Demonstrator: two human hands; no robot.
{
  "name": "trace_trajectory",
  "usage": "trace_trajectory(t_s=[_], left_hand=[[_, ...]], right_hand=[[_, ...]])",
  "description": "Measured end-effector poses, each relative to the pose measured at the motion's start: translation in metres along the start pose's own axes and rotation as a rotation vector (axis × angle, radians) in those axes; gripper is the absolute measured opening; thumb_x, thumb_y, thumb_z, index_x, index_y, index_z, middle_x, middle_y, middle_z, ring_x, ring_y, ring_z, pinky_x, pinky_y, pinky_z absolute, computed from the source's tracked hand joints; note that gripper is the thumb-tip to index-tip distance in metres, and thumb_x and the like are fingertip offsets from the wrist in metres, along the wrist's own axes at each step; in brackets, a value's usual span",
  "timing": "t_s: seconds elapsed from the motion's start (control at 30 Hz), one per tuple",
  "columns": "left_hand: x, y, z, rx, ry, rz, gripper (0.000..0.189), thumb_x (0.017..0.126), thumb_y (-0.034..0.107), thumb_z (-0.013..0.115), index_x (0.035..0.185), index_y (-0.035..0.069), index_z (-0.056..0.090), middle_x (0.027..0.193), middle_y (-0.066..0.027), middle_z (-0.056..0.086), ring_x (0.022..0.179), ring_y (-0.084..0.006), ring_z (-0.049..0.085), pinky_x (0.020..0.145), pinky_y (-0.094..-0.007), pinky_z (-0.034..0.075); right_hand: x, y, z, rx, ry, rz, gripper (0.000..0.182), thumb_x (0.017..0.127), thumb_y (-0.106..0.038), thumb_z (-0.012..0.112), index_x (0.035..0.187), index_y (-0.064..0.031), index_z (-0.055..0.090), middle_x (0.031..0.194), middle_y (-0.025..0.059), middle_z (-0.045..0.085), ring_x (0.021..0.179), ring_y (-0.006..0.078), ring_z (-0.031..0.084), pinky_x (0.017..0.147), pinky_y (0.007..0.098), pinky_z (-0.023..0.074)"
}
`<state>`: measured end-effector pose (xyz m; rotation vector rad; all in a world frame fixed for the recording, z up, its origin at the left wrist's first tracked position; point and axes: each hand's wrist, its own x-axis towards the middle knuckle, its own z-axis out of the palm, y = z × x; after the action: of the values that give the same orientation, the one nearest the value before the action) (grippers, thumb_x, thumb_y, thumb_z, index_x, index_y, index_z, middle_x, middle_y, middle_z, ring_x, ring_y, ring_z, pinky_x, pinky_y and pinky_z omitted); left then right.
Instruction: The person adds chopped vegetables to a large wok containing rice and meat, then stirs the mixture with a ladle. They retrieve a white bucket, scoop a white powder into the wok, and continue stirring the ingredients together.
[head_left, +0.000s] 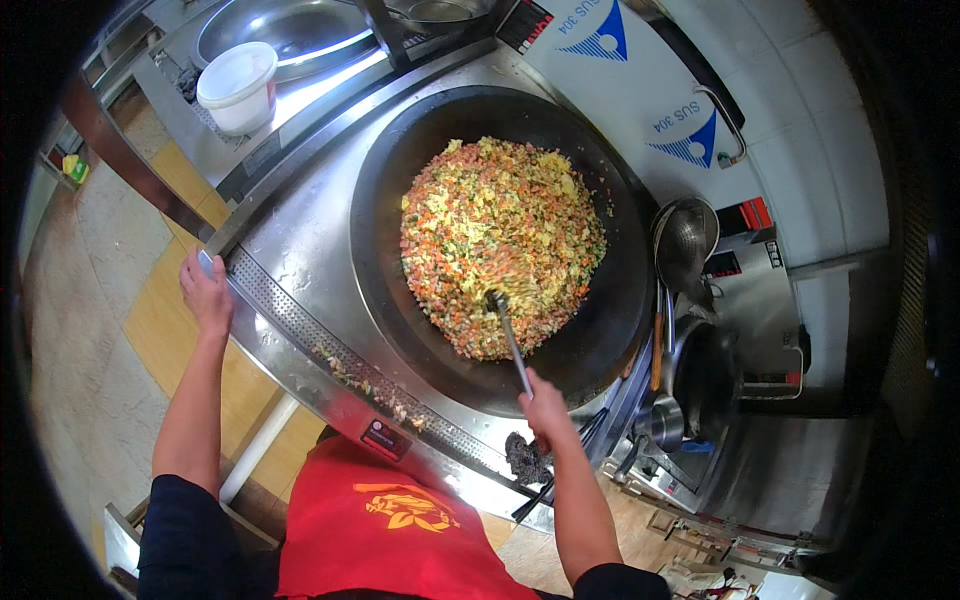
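Note:
A large black wok (386, 225) sits in the steel range top (300, 217). It holds a heap of diced mixed food (502, 217) with pink, orange, green and yellow bits. My right hand (546, 409) grips the long metal handle of a wok utensil (514, 343) at the wok's near right rim. The utensil's head is buried in the food, which is blurred around it, so its shape is hidden. My left hand (206, 292) rests on the left corner of the range's steel edge, fingers over the rim and the thumb raised, holding no tool.
A white plastic tub (238, 88) and a large steel bowl (292, 34) stand at the upper left. A perforated strainer (684, 236) and a steel ladle (666, 422) lie on the right. A dark scouring pad (527, 457) is near my right forearm. Food scraps (367, 386) litter the perforated drain strip.

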<state>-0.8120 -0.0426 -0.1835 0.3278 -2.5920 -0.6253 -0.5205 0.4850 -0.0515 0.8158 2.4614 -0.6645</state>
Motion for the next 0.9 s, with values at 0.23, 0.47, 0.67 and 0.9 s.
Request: trace_trajectory(t_s=[0.23,0.47,0.67,0.9], left_hand=[[0.019,-0.004,-0.008,-0.097,-0.068,0.206,0.051,0.099,0.034,0.055,0.140,0.005,0.048,0.137,-0.0211,0.049,0.130,-0.0381,0.044,0.111,-0.0455,0.033],[0.027,0.004,0.018,-0.072,-0.226,0.257,0.050,0.096,0.032,0.059,0.138,0.006,0.050,0.137,-0.0210,0.048,0.130,-0.0380,0.044,0.111,-0.0461,0.033],[0.017,0.001,0.013,0.130,-0.196,0.168,0.054,0.093,0.034,0.061,0.140,0.010,0.049,0.143,-0.0191,0.044,0.135,-0.0368,0.039,0.114,-0.0468,0.030],[0.024,0.010,0.008,0.276,-0.286,0.220,0.067,0.091,0.039,0.061,0.150,0.016,0.039,0.150,-0.0199,0.036,0.140,-0.0375,0.033,0.118,-0.0501,0.022]], right_hand=[[-0.026,-0.044,-0.058,0.552,0.166,0.197,0.061,0.095,-0.009,0.055,0.153,-0.0114,0.036,0.063,0.0042,0.054,0.043,0.0136,0.050,0.040,0.0314,0.0423],[0.056,-0.029,0.033,0.007,0.172,0.032,0.060,0.095,-0.022,0.052,0.151,-0.0133,0.032,0.100,0.0328,0.065,0.089,0.0474,0.066,0.076,0.0520,0.0534],[-0.029,-0.050,-0.104,0.046,-0.110,0.330,0.060,0.094,-0.016,0.061,0.151,-0.0149,0.040,0.113,0.0247,0.067,0.091,0.0320,0.069,0.078,0.0390,0.0538],[0.145,0.007,-0.149,0.200,0.280,0.240,0.067,0.093,-0.011,0.056,0.153,-0.0060,0.025,0.083,0.0211,0.063,0.056,0.0304,0.065,0.050,0.0418,0.0522]])
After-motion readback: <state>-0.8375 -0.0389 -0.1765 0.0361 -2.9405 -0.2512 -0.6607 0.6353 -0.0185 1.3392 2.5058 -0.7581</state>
